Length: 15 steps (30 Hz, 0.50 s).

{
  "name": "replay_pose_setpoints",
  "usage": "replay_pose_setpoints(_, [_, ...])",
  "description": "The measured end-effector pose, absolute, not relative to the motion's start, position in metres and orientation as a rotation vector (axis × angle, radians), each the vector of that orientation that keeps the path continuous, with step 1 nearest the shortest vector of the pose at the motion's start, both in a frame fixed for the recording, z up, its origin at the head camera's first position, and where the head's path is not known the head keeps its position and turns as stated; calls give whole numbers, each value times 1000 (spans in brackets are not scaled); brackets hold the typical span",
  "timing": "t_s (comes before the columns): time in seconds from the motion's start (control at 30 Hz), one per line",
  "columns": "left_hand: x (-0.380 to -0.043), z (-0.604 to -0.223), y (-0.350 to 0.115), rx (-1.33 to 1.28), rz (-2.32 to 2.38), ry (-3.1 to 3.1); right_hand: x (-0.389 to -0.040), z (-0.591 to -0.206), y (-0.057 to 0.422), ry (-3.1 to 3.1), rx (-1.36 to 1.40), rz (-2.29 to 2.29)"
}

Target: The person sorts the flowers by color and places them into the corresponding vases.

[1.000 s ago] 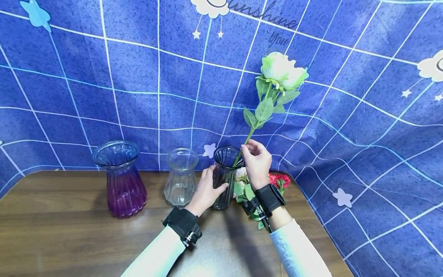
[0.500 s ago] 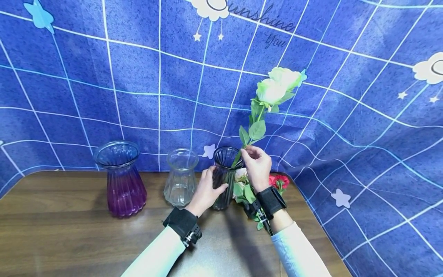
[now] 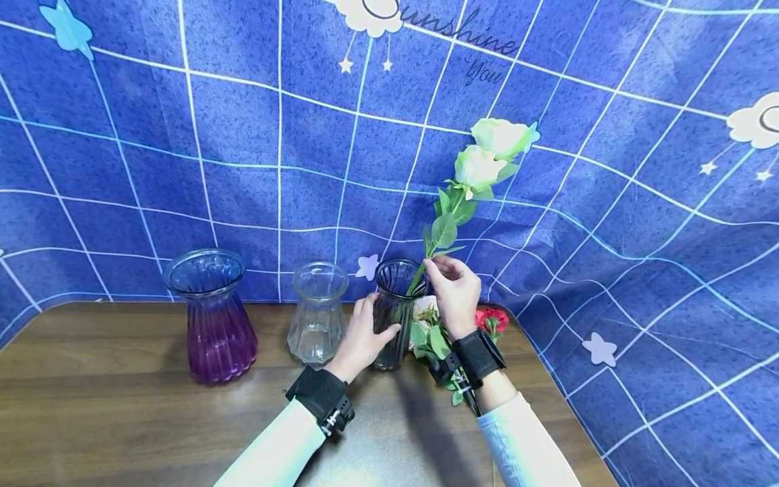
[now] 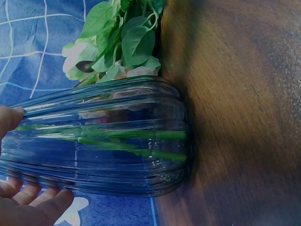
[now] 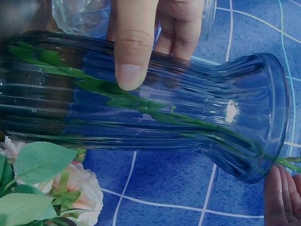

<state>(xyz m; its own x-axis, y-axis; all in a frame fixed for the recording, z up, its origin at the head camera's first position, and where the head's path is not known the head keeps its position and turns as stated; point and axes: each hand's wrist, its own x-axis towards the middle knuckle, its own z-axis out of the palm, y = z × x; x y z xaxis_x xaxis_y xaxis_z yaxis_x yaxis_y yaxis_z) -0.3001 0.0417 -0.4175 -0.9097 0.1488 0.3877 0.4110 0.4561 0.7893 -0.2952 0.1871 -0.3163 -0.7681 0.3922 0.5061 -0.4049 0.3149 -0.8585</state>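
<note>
My left hand point(image 3: 363, 333) grips a dark, ribbed glass vase point(image 3: 398, 341) that stands on the wooden table. Fingers and thumb lie on opposite sides of the glass. Just above the vase's rim, my right hand point(image 3: 455, 291) pinches the green stem of a white artificial flower point(image 3: 477, 167) with two blooms and leaves. The flower leans up and to the right. Its lower stem is inside the vase; in the left wrist view green stem point(image 4: 162, 135) shows through the glass close to the base. The right hand's fingertips point(image 5: 277, 190) are right at the rim in the right wrist view.
Left of the dark vase stand a clear glass vase point(image 3: 318, 321) and a larger blue-to-purple vase point(image 3: 220, 331). Behind my right wrist lie pale flowers with leaves point(image 3: 433, 338) and red flowers point(image 3: 494, 319). A blue patterned cloth point(image 3: 243, 169) hangs behind the table.
The white flower has come down deeper into the dark vase, with my right hand dropping slightly, and its blooms have turned a little. My left hand has stayed on the vase.
</note>
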Motion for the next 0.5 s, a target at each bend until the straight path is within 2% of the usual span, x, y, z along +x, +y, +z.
replay_pose_setpoints(0.5, [-299, -417, 41, -486, -1453, -2428, -284, -312, 199, -1920, -26, 1544])
